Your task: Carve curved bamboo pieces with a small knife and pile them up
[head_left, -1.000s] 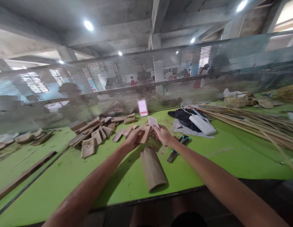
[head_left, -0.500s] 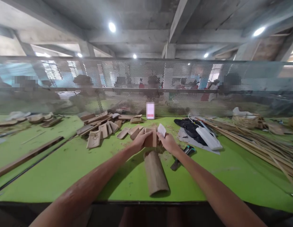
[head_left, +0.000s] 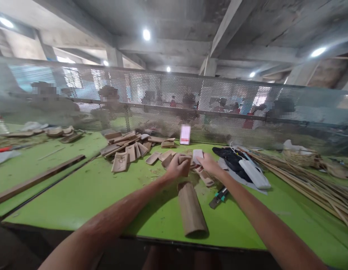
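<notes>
My left hand (head_left: pixel 176 167) is closed round a small bamboo piece (head_left: pixel 185 170) above the green table (head_left: pixel 101 195). In my right hand (head_left: pixel 209 164) a white sheet (head_left: pixel 197 155), perhaps sandpaper or paper, is pinched close to that piece. Below my hands lies a large curved bamboo piece (head_left: pixel 191 212), its rounded side up. A cutter with teal parts (head_left: pixel 219 197) rests under my right forearm. Loose bamboo pieces (head_left: pixel 204 176) lie just beneath my right hand.
A pile of bamboo pieces (head_left: pixel 129 146) sits left of centre, with a long wooden strip (head_left: pixel 41 180) further left. A phone (head_left: pixel 185 134) stands at the mesh screen (head_left: pixel 162 97). At right are a black cloth, a white object (head_left: pixel 254 173) and long thin strips (head_left: pixel 297 180). People sit beyond the mesh.
The view has tilted and shifted left. My left hand has turned, its fingers now wrapped over the bamboo piece. The white sheet has turned in my right hand and shows broader.
</notes>
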A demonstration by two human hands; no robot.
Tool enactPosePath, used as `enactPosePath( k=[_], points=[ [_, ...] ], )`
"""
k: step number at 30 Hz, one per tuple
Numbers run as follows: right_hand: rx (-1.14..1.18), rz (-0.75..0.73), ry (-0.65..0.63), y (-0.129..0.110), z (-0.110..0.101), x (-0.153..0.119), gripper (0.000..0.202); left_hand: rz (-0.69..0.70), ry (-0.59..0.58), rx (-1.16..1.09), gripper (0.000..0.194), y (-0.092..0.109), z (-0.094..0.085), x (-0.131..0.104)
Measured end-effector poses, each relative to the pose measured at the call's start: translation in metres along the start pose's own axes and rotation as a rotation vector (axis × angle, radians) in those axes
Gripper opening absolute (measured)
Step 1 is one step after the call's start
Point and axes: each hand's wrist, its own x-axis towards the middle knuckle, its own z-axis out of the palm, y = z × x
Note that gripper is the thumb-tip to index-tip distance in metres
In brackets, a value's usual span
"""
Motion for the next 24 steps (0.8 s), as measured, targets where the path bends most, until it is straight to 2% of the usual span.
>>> enactPosePath(
  k=[4, 6, 9, 12, 16, 21, 24],
  points=[
    [-0.023, -0.033, 0.06, 0.014, 0.011, 0.004, 0.02, 0.169, -0.071, 0.052, 0.023, -0.004, 0.0, -0.002],
    [-0.021, -0.121, 0.079, 0.017, 0.014, 0.0, 0.023, 0.204, -0.063, 0.048, 0.025, -0.006, -0.002, -0.003],
    [0.008, -0.266, 0.061, 0.017, 0.015, -0.01, 0.033, 0.178, -0.056, 0.062, 0.024, -0.006, -0.004, -0.003],
    [0.052, -0.29, 0.032, 0.016, 0.019, -0.016, 0.041, 0.124, -0.076, 0.06, 0.018, -0.001, -0.005, -0.004],
    [0.097, -0.354, 0.035, 0.018, 0.024, -0.018, 0.043, 0.12, -0.106, 0.096, 0.019, 0.001, -0.002, -0.005],
    [-0.035, -0.347, 0.052, 0.024, 0.032, -0.018, 0.042, 0.085, -0.05, 0.077, 0.023, -0.003, -0.001, -0.006],
    [-0.098, -0.395, 0.039, 0.028, 0.037, -0.02, 0.04, 0.043, 0.016, 0.101, 0.026, -0.002, 0.0, -0.006]
  ],
)
